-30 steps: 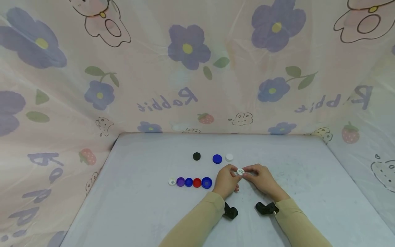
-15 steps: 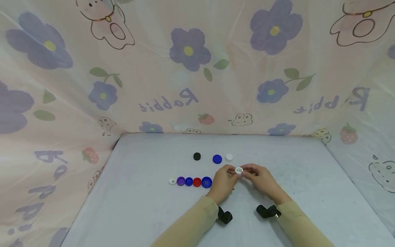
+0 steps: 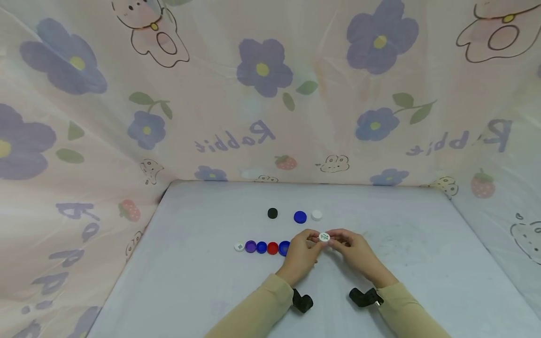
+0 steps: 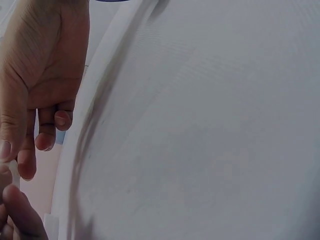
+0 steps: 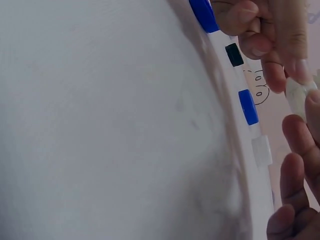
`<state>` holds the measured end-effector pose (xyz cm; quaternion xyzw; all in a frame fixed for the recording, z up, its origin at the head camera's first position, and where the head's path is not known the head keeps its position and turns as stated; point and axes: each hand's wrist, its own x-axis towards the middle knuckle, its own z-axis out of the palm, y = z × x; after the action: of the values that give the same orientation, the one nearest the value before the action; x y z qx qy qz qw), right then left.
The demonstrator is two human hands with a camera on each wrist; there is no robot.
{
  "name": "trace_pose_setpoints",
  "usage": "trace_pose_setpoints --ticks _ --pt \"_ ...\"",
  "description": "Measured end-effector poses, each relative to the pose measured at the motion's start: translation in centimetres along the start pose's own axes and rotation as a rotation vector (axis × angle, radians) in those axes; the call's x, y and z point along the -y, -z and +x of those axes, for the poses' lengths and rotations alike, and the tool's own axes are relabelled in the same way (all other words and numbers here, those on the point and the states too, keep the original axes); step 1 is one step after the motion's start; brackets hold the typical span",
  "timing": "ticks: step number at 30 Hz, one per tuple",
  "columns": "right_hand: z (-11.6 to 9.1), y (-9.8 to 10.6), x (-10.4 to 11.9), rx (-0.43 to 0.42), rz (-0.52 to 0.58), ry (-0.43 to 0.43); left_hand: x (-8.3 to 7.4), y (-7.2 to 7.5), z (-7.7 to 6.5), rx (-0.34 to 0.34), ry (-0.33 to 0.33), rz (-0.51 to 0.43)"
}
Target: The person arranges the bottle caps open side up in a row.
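Note:
Between both hands, above the table, is a small white bottle cap with dark markings on its upturned face. My left hand pinches its left edge with thumb and fingers. From the other side my right hand pinches the same cap. In the right wrist view the white cap shows edge-on between the fingertips of both hands. The left wrist view shows my left hand with the cap mostly hidden behind fingers.
Left of the hands runs a row of caps: white, purple, blue, red and a larger blue one partly behind the left hand. Farther back lie black, blue and white caps.
Both hands have shifted slightly left with the white cap, which tilts a little between the frames. The left hand now covers part of the larger blue cap. The view has also shifted slightly.

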<state>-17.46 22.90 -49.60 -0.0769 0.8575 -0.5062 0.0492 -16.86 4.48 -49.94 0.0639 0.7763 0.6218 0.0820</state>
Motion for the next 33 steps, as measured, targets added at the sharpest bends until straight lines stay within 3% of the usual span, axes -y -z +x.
trace_pose_setpoints --ticks 15,33 --pt "-0.13 -0.3 -0.29 -0.039 0.009 -0.004 -0.17 -0.16 -0.18 -0.001 0.015 0.007" --pt "-0.22 -0.76 -0.03 -0.119 0.018 -0.013 0.6 -0.13 0.1 -0.038 -0.021 -0.019"
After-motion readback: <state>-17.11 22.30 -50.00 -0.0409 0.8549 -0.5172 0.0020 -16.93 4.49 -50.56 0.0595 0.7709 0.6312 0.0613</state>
